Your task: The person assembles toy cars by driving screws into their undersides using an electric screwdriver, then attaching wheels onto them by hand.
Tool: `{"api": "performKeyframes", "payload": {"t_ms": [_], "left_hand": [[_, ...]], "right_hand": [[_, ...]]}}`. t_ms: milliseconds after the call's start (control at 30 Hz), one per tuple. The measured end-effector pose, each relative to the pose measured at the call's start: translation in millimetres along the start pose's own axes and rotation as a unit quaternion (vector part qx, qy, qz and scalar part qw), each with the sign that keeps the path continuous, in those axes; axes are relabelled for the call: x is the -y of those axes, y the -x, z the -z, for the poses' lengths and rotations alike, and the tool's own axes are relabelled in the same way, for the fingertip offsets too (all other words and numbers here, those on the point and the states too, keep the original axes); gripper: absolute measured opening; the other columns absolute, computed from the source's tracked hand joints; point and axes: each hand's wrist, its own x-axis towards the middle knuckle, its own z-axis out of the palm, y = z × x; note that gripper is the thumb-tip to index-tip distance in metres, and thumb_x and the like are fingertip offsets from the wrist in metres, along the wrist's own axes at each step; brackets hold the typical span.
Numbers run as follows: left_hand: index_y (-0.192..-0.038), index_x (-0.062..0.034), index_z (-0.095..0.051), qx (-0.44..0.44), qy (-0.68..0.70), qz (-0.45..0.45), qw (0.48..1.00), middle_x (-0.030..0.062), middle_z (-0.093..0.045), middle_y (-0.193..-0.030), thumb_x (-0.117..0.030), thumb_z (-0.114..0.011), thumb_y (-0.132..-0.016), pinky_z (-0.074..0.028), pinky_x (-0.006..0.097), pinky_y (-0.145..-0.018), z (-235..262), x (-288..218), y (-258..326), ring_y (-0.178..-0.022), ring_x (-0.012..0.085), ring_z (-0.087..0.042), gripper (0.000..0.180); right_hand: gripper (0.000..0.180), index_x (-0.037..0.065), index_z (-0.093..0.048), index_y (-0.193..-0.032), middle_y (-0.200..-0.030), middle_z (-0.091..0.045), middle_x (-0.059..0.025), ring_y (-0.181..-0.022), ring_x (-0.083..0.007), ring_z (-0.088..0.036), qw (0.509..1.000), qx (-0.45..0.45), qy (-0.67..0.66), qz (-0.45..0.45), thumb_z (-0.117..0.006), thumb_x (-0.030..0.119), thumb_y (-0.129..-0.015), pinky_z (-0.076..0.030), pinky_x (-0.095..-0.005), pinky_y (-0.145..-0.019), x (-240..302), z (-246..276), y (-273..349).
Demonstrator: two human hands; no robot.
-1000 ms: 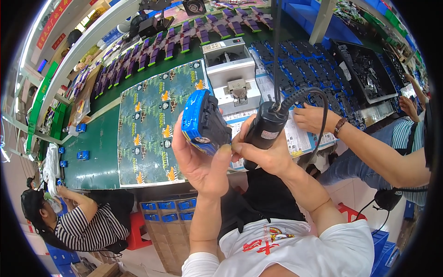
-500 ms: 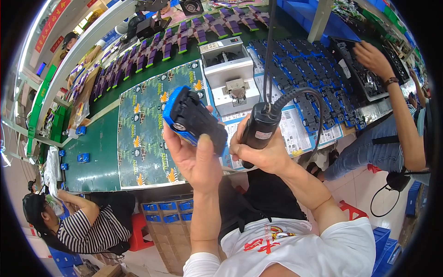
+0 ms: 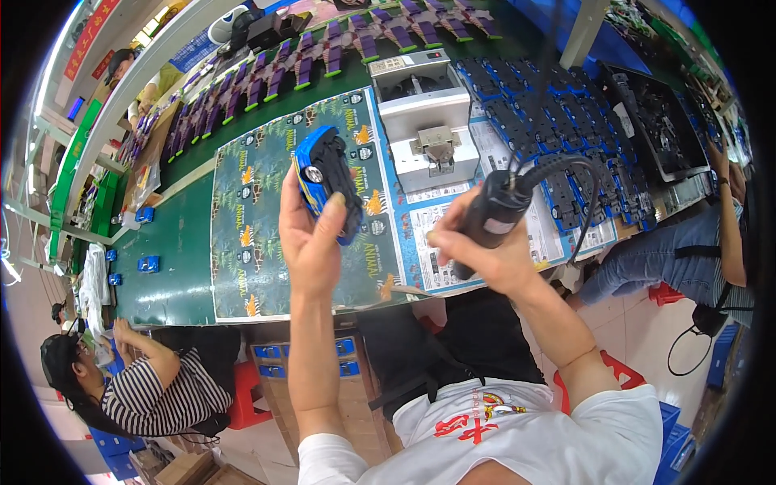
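My left hand (image 3: 311, 234) is closed around a blue toy car (image 3: 327, 182), its black underside turned to the right. My right hand (image 3: 497, 255) grips a black electric screwdriver (image 3: 491, 222) with a thick cable leaving its top. The tool and the car are apart. Beyond my right hand stands a grey metal screw feeder (image 3: 428, 125) on the bench. Patterned printed sheets (image 3: 267, 210) lie under and beside my left hand. Right of the feeder, several blue and black toy car bodies (image 3: 558, 121) lie in rows, undersides up.
Purple and green parts (image 3: 299, 61) line the far bench. A black tray (image 3: 655, 121) of dark parts lies at the right, near a co-worker in jeans (image 3: 655, 242). Another person in stripes (image 3: 153, 380) sits at the left. Small blue toy cars (image 3: 148, 263) lie on the green bench.
My left hand has moved left and turned the car onto its side. My right hand has drawn the screwdriver to the right, away from it. The right co-worker's arm has pulled back from the tray.
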Motion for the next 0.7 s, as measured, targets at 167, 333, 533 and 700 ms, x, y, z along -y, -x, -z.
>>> {"api": "performKeyframes", "payload": {"t_ms": [167, 333, 533, 700], "left_hand": [[-0.146, -0.0035, -0.033, -0.013, 0.039, -0.114, 0.993, 0.0189, -0.048, -0.140, -0.009, -0.059, -0.096, -0.056, 0.040, -0.091, -43.4, -3.5, 22.9, -0.123, 0.0316, -0.056, 0.057], [-0.146, -0.0050, -0.033, -0.057, 0.070, -0.136, 0.987, 0.0175, -0.048, -0.140, -0.008, -0.056, -0.098, -0.056, 0.041, -0.090, -65.3, -4.2, 32.6, -0.124, 0.0313, -0.055, 0.053], [-0.150, -0.0048, -0.024, -0.101, 0.094, -0.113, 0.984, 0.0138, -0.046, -0.140, -0.004, -0.062, -0.093, -0.047, 0.036, -0.097, -88.6, -9.8, 41.6, -0.126, 0.0246, -0.052, 0.068], [-0.150, -0.0043, -0.024, -0.123, 0.040, -0.134, 0.982, 0.0132, -0.047, -0.139, -0.003, -0.060, -0.095, -0.043, 0.035, -0.101, -100.1, -9.6, 44.9, -0.123, 0.0225, -0.053, 0.066]], "right_hand": [[0.023, 0.000, -0.054, -0.100, -0.082, -0.067, -0.0119, -0.068, -0.0158, -0.068, 0.998, 0.014, 0.030, 0.061, -0.070, -0.004, -0.084, -0.056, -0.0269, -0.060, -13.4, -19.0, -3.2], [0.023, 0.000, -0.053, -0.099, -0.081, -0.066, -0.0101, -0.068, -0.0141, -0.068, 0.994, -0.020, 0.054, 0.096, -0.071, -0.003, -0.085, -0.055, -0.0256, -0.058, -12.9, -26.2, 2.8], [0.023, -0.001, -0.052, -0.099, -0.084, -0.064, -0.0100, -0.071, -0.0122, -0.065, 0.982, -0.051, 0.063, 0.171, -0.069, -0.005, -0.085, -0.054, -0.0254, -0.062, -21.9, -27.7, 8.8], [0.024, 0.000, -0.054, -0.099, -0.085, -0.061, -0.0055, -0.073, -0.0084, -0.061, 0.930, -0.078, 0.226, 0.278, -0.071, -0.003, -0.083, -0.050, -0.0224, -0.065, -12.8, -26.7, 9.9]]}}
